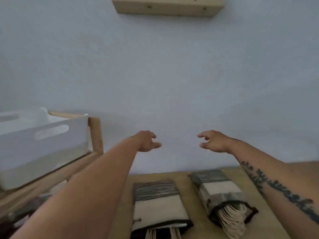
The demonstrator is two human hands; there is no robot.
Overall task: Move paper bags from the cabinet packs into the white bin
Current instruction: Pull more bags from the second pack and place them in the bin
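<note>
Two packs of paper bags lie on the wooden cabinet top (193, 176) at the bottom of the view. The left pack (158, 206) has its open end toward me, and so does the right pack (224, 200), where several bag edges show. My left hand (148, 141) and my right hand (214, 140) are both stretched out in the air in front of the wall, above and beyond the packs. Their fingers are loosely spread and hold nothing. The white bin (43, 142) stands at the left on a wooden rack.
A wooden rack post (95, 133) rises beside the bin's right end. A wooden shelf (167, 6) hangs on the pale wall at the top. The wall fills the middle of the view.
</note>
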